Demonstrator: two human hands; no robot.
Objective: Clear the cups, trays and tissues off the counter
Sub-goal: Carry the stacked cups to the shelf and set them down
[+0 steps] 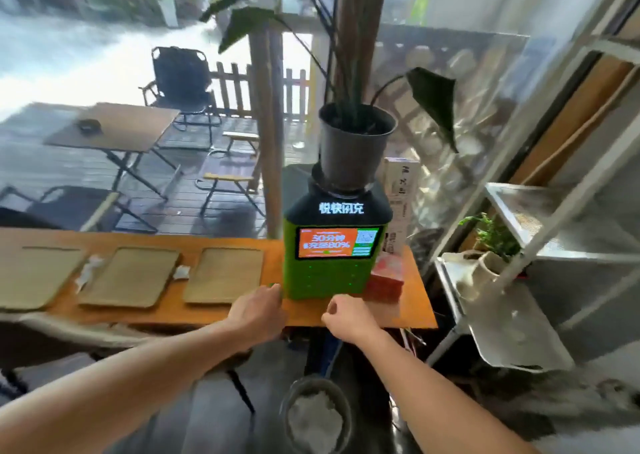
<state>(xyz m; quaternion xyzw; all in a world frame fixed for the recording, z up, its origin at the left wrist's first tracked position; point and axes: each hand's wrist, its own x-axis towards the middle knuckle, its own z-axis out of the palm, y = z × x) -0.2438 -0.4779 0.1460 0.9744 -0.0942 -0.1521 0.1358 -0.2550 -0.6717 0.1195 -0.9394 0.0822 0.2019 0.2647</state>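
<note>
Both hands low in the centre of the frame at the counter's [138, 242] near edge, trays and tissues off to the left.

Left hand [258, 309] the nearer one: rightmost tray [224, 275] just up-left of it, then a crumpled tissue [181, 272], middle tray [130, 277], second tissue [88, 271] and left tray [31, 277], in one row leftward. Right hand [346, 318] loosely curled, empty, before the green charging station [325, 273]. Left fingers blurred, state impossible to tell. No cups visible.
</note>
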